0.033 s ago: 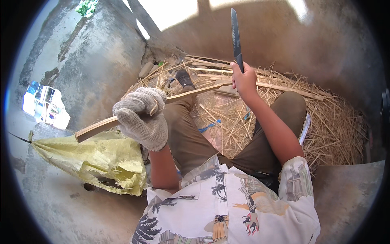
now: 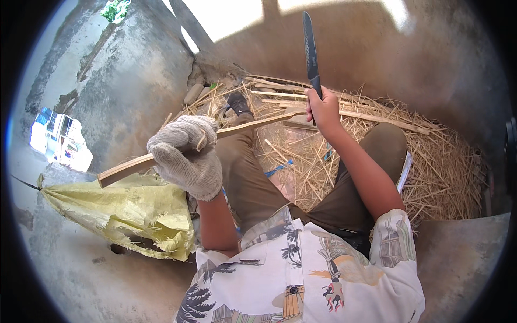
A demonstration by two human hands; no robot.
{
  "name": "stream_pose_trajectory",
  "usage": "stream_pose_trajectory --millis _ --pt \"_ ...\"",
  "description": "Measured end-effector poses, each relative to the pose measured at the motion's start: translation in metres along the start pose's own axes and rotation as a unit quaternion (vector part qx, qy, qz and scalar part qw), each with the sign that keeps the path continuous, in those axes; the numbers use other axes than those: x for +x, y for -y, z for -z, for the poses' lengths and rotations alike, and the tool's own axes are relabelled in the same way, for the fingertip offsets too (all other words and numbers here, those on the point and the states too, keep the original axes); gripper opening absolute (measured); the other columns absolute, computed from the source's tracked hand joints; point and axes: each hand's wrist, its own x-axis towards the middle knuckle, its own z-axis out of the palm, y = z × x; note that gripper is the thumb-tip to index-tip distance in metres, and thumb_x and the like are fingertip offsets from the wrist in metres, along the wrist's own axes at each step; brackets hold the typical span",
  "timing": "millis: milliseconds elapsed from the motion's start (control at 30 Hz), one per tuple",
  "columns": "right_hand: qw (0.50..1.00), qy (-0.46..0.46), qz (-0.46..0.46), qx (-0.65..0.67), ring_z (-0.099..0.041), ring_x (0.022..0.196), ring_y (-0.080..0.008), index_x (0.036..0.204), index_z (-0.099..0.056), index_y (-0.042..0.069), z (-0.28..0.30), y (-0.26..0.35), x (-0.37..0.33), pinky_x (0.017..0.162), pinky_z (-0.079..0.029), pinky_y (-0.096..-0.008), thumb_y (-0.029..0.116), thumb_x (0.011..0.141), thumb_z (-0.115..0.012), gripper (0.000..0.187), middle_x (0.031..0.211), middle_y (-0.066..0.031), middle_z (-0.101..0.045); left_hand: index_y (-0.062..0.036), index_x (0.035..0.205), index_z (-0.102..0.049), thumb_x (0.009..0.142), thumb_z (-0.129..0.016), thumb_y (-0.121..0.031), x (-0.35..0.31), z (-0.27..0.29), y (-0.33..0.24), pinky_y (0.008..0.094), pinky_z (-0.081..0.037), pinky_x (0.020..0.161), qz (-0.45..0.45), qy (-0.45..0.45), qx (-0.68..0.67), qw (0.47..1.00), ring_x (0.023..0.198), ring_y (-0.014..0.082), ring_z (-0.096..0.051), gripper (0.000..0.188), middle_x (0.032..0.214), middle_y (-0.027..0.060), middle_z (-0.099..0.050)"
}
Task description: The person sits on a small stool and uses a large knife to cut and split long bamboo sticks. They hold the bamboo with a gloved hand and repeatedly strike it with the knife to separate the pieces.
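A knit work glove, off-white, covers my left hand [image 2: 187, 156], which is closed around a long pale wooden strip [image 2: 126, 169]. The strip slants across in front of me: its thick, square-cut end sticks out at the left, and its thinner end rises toward my right hand [image 2: 325, 112]. That hand is bare and wrapped round the dark handle of a knife [image 2: 311, 51]. The blade points up and away, well clear of the strip's length. The strip's thin tip lies just left of my right fingers in the picture; whether they touch I cannot tell.
Thin slivers and shavings [image 2: 436, 167] cover the floor between my legs and along the right. Longer strips [image 2: 385, 119] lie at the far side by the wall. A torn yellow woven sack [image 2: 124, 212] is spread at my left. Blue string [image 2: 277, 168] lies among the slivers.
Both hands have shifted very slightly left, the knife and the strip with them. Both grips are the same.
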Motion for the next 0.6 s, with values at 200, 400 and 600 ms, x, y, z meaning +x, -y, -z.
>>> stream_pose_trajectory --millis 200,400,600 --pt "0.973 0.083 -0.183 -0.113 -0.044 0.042 -0.0104 0.083 -0.052 0.007 -0.001 -0.042 -0.016 0.038 -0.038 -0.0291 0.019 0.089 -0.058 0.015 0.058 -0.0001 -0.046 -0.0115 0.088 -0.058 0.099 -0.050 -0.053 0.025 0.012 0.007 0.0270 -0.033 0.044 0.035 0.012 -0.129 0.991 0.049 0.0104 -0.036 0.044 0.062 -0.0020 -0.041" --pt "0.934 0.026 -0.296 -0.196 -0.041 0.040 -0.0098 0.082 -0.051 0.007 0.018 -0.096 -0.035 0.037 -0.033 -0.0291 0.022 0.090 -0.056 0.018 0.057 0.0010 -0.043 -0.0157 0.067 -0.040 0.104 -0.048 -0.048 0.006 0.034 0.014 0.0253 -0.026 0.038 0.030 -0.154 -0.144 0.977 0.043 0.0091 -0.029 0.050 0.054 -0.0033 -0.033" --pt "0.985 -0.046 0.142 0.086 -0.039 0.044 -0.0047 0.079 -0.049 0.009 -0.019 -0.018 -0.045 0.041 -0.032 -0.0231 0.019 0.097 -0.057 0.022 0.057 0.0040 -0.044 -0.0152 0.059 -0.033 0.106 -0.036 -0.053 -0.011 0.063 0.003 0.0224 -0.024 0.035 0.000 -0.310 0.018 0.951 0.041 0.0088 -0.025 0.060 0.054 -0.0019 -0.029"
